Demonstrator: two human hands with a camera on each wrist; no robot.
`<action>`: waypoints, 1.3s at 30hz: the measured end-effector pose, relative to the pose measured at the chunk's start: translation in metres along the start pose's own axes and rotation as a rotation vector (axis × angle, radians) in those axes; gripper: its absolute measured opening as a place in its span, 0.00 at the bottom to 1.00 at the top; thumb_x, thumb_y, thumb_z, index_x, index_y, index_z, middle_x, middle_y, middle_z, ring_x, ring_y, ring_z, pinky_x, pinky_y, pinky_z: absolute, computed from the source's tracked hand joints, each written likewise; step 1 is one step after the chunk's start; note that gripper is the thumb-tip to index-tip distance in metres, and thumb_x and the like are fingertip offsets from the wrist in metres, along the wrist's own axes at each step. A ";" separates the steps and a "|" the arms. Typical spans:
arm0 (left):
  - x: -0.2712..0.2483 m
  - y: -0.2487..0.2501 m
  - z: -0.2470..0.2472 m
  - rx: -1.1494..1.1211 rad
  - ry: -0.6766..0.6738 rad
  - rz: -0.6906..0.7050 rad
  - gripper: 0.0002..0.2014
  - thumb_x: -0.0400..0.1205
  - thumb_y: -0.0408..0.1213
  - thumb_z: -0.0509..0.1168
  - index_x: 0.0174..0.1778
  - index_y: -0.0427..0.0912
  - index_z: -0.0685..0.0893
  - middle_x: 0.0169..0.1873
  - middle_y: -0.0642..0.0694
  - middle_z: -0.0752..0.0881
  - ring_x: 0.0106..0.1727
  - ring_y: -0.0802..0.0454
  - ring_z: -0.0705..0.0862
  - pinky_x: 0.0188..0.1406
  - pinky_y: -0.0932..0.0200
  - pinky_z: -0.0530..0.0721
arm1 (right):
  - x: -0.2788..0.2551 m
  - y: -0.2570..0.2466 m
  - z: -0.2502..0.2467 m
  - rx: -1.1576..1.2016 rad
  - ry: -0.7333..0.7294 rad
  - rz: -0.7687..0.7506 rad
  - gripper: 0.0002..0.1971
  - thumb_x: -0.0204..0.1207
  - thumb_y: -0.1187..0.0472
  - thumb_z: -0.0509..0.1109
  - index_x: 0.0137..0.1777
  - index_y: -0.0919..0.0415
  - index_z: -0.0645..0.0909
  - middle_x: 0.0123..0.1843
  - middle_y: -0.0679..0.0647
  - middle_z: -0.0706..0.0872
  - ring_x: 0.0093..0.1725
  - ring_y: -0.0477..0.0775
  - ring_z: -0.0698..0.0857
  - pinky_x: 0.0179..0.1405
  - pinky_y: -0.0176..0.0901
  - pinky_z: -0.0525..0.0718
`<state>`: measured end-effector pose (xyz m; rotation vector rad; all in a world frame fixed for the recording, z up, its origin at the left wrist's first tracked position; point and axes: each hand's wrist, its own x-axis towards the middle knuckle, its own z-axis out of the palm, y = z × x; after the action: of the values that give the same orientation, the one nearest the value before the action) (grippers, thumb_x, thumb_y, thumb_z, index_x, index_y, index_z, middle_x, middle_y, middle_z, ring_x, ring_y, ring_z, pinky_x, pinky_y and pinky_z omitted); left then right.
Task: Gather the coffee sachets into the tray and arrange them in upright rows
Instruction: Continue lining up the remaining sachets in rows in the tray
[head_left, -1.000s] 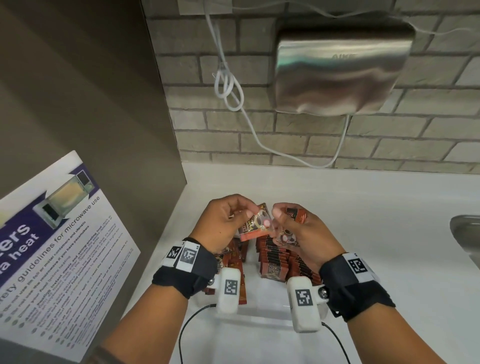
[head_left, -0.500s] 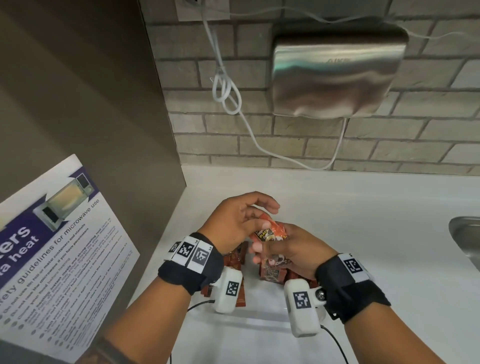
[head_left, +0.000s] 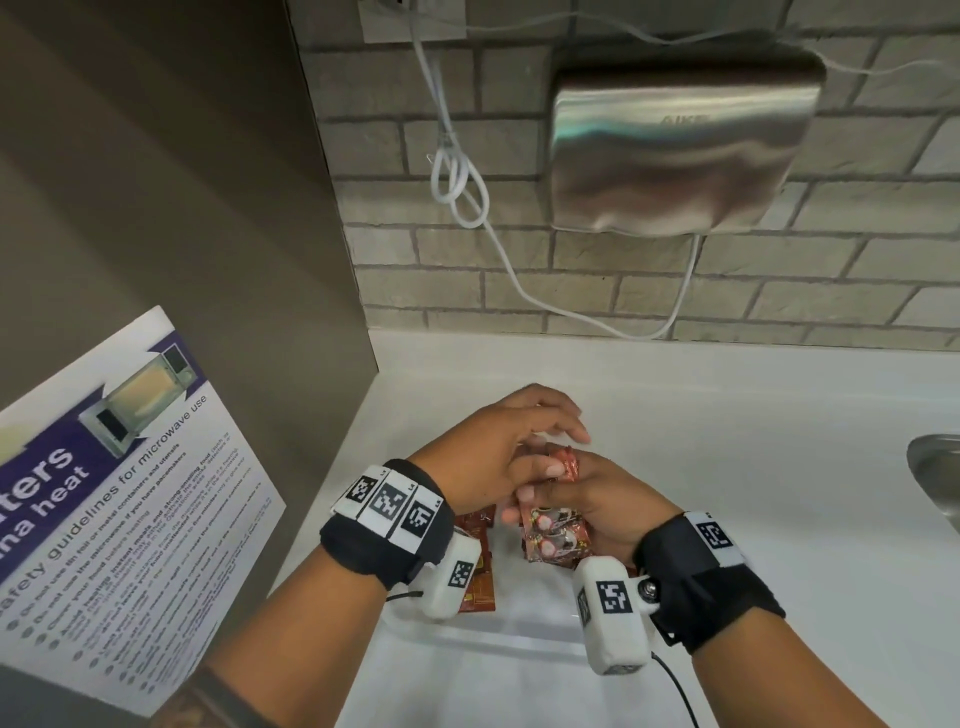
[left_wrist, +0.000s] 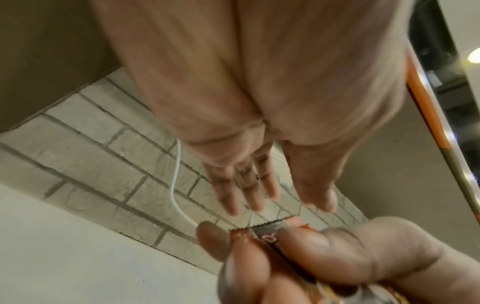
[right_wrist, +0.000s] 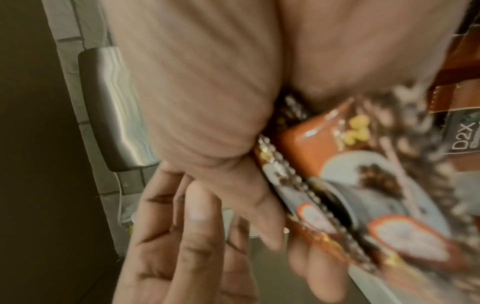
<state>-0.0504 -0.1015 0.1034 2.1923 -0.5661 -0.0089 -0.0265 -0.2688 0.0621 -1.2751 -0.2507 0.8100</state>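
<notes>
My right hand (head_left: 597, 499) grips a bundle of red-brown coffee sachets (head_left: 555, 538) upright, just above the clear tray (head_left: 493, 630). In the right wrist view the bundle (right_wrist: 363, 181) lies pressed between thumb and fingers. My left hand (head_left: 540, 441) hovers over the bundle's top with straight fingers (left_wrist: 249, 189) and holds nothing; its thumb touches the top edge of the sachets (left_wrist: 270, 228). More sachets (head_left: 475, 569) stand in the tray at the left, partly hidden by my left wrist.
The tray sits on a white counter (head_left: 727, 467) in a corner, with a brown panel (head_left: 156, 182) at the left. A steel hand dryer (head_left: 675, 140) and white cable (head_left: 467, 197) hang on the brick wall. A sink rim (head_left: 935, 478) is at the right, a microwave poster (head_left: 104, 493) at the left.
My left hand let go of the sachet it pinched; that sachet now sits in the right hand's bundle. Left fingers straightened, and both hands dropped closer to the tray.
</notes>
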 end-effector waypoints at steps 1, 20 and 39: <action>-0.002 -0.001 0.000 0.009 0.001 -0.007 0.22 0.83 0.31 0.70 0.72 0.52 0.82 0.73 0.57 0.72 0.74 0.62 0.75 0.75 0.67 0.74 | 0.001 -0.001 -0.001 0.027 0.028 -0.003 0.15 0.74 0.78 0.71 0.62 0.76 0.81 0.53 0.76 0.87 0.52 0.71 0.88 0.57 0.66 0.86; -0.008 -0.022 0.026 0.216 0.014 0.047 0.36 0.70 0.32 0.80 0.74 0.52 0.80 0.71 0.56 0.79 0.70 0.56 0.78 0.70 0.50 0.79 | -0.005 0.001 0.008 0.095 0.223 0.001 0.09 0.82 0.70 0.65 0.59 0.70 0.82 0.54 0.65 0.89 0.57 0.61 0.88 0.56 0.60 0.86; -0.001 -0.006 0.035 -0.946 0.087 -0.302 0.17 0.89 0.35 0.63 0.74 0.38 0.78 0.59 0.39 0.87 0.60 0.40 0.87 0.60 0.40 0.88 | -0.039 -0.023 0.001 -0.593 0.485 -0.292 0.20 0.76 0.60 0.77 0.67 0.53 0.80 0.59 0.49 0.85 0.46 0.41 0.86 0.38 0.26 0.80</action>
<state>-0.0558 -0.1237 0.0761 1.3187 -0.1136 -0.2828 -0.0449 -0.2953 0.0936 -1.8921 -0.2856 0.1527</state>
